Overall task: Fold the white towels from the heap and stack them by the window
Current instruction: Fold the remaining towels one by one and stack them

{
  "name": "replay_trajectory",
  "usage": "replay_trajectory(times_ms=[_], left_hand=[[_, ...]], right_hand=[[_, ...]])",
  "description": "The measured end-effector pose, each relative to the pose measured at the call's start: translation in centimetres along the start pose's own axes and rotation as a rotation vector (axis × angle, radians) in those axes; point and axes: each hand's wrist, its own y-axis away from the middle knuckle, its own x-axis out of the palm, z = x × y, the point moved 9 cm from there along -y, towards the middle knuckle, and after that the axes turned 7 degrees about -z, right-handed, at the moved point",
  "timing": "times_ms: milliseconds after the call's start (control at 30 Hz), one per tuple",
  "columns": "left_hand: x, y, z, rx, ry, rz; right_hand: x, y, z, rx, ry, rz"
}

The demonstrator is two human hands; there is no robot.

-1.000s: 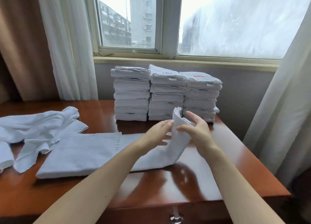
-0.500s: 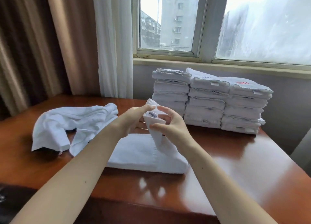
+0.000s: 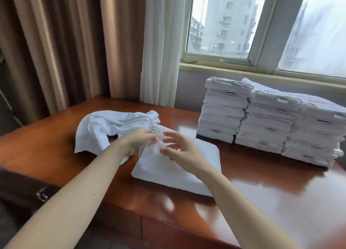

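— So, what have you got on the feed?

— Biggest first: the table (image 3: 262, 202) carries everything. Along its far edge, under the window (image 3: 224, 24), three stacks of folded towels (image 3: 265, 121) stand pressed side by side. I'd say that keeps the finished work out of my folding room.

— And the heap?

— The heap (image 3: 112, 125) lies crumpled toward the far left corner, an easy reach for the next pick. Just beside it, mid-table, is the half-folded towel (image 3: 177, 170), a thick white terry slab doubled over, with its near edge fairly square.

— Hands?

— The left hand (image 3: 138, 140) pinches the towel's far left end, fingers curled on the hem. I judge that's to line the layers up. The right hand (image 3: 179, 151) is above the top layer, fingers spread, holding nothing. It's blurred there, so I can't say whether the fingertips touch the cloth.
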Motion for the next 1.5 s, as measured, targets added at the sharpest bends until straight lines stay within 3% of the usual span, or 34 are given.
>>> replay_trajectory(times_ms=[100, 300, 467, 567, 667, 767, 1133, 1333, 1500], left_hand=[[-0.4, -0.3, 0.6, 0.063, -0.154, -0.048], [-0.9, -1.0, 0.8, 0.133, -0.247, -0.189], [-0.9, -0.2, 0.1, 0.287, -0.728, -0.373], [1.0, 0.8, -2.5, 0.567, -0.848, -0.487], [4.6, 0.8, -3.1, 0.75, -0.851, -0.288], [7.0, -0.3, -0.8, 0.651, -0.922, -0.091], [8.5, 0.5, -1.1, 0.535, -1.054, -0.158], [10.1, 2.7, -1.4, 0.442, -1.221, -0.087], [11.6, 5.2, -2.2, 0.437, -1.247, 0.007]], right_hand=[[-1.2, 0.1, -1.4, 0.004, 0.276, -0.135], [-2.2, 0.3, -3.3, -0.071, 0.808, -0.141], [-2.1, 0.5, -6.6, 0.061, 0.97, 0.003], [-2.0, 0.4, -7.7, 0.064, 0.969, 0.028], [-2.1, 0.5, -8.3, 0.034, 0.952, 0.013], [-2.8, 0.4, -9.0, 0.046, 0.914, 0.013], [-5.3, -0.1, -9.6, -0.06, 0.786, 0.043], [-8.4, 1.5, -8.5, -0.191, 0.857, -0.092], [-12.1, 4.1, -9.1, -0.037, 0.863, -0.2]])
